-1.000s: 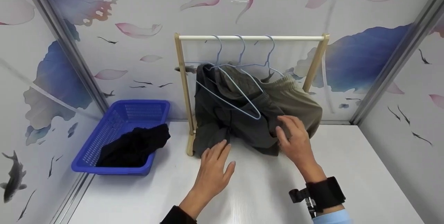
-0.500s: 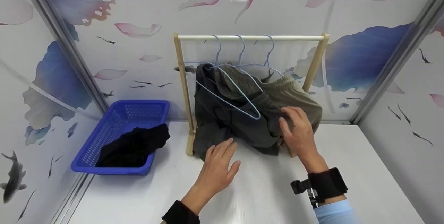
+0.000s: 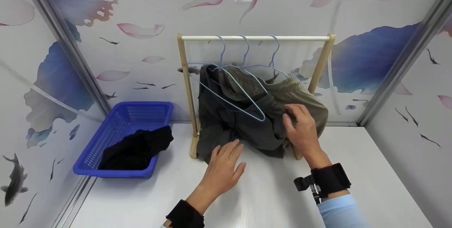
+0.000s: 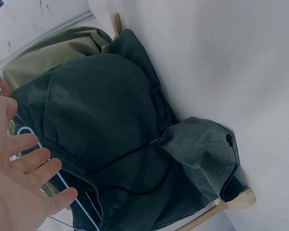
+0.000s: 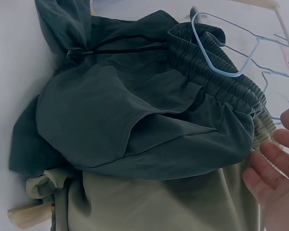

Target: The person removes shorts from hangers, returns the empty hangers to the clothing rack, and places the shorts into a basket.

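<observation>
Dark grey drawstring shorts [image 3: 247, 125] hang on a light blue wire hanger [image 3: 243, 106], one lower corner of which sticks out over the waistband. My left hand [image 3: 224, 169], fingers spread and holding nothing, is in front of the shorts' lower edge. At their right side is my right hand [image 3: 303, 131], its slightly bent fingers right at the waistband's edge. The right wrist view shows those fingertips [image 5: 262, 166] beside the dark shorts and over the khaki shorts [image 5: 183, 197]. Olive and khaki garments [image 3: 300, 95] hang behind on other blue hangers.
The hangers hook over the white bar [image 3: 300, 39] of a small wooden-legged rack [image 3: 186, 90] on the white table [image 3: 370, 185]. To the left, a blue plastic basket [image 3: 79, 166] contains a crumpled black cloth [image 3: 132, 150] that overhangs its right rim. Printed wall panels [image 3: 148, 5] enclose the table.
Both hands have shifted: the right one up along the dark shorts' side, the left one slightly to the right. The clothes, hangers and basket look the same.
</observation>
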`<state>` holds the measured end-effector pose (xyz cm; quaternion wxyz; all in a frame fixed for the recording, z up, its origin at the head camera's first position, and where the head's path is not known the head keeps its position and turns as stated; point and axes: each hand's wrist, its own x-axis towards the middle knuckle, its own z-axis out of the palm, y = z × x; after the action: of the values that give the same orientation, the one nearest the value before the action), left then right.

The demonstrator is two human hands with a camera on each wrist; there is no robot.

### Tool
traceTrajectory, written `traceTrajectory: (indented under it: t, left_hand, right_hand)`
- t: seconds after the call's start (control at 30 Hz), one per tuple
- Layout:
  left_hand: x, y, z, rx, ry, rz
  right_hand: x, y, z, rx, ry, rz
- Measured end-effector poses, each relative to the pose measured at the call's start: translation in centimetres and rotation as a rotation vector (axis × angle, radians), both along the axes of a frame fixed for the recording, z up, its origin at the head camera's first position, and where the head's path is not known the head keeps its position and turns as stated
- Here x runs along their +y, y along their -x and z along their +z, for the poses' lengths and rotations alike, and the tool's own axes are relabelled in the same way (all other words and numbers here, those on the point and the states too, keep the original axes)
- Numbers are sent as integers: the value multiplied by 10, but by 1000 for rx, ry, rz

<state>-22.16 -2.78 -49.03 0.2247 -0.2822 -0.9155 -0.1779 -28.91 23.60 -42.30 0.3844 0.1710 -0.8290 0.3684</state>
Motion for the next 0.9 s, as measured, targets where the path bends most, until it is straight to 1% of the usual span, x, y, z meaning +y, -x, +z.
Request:
traceTrajectory:
  t: [0.17, 0.3, 0.5, 0.67, 0.9]
  left_hand:
    - [4, 2, -2, -1, 41, 3]
    - [6, 2, -4, -8, 53, 1]
    - [8, 2, -6, -30, 60, 2]
    - [8, 2, -7, -63, 64, 11]
    - [9, 4, -10, -93, 61, 15]
  right_hand:
    - [-1, 4, 1, -58, 10, -8]
    - [-3, 8, 1, -101, 16, -15]
    - [-5, 18, -2, -151, 16, -19]
    - [-7, 24, -3, -221, 11, -18]
    - [-9, 27, -1, -333, -14, -8]
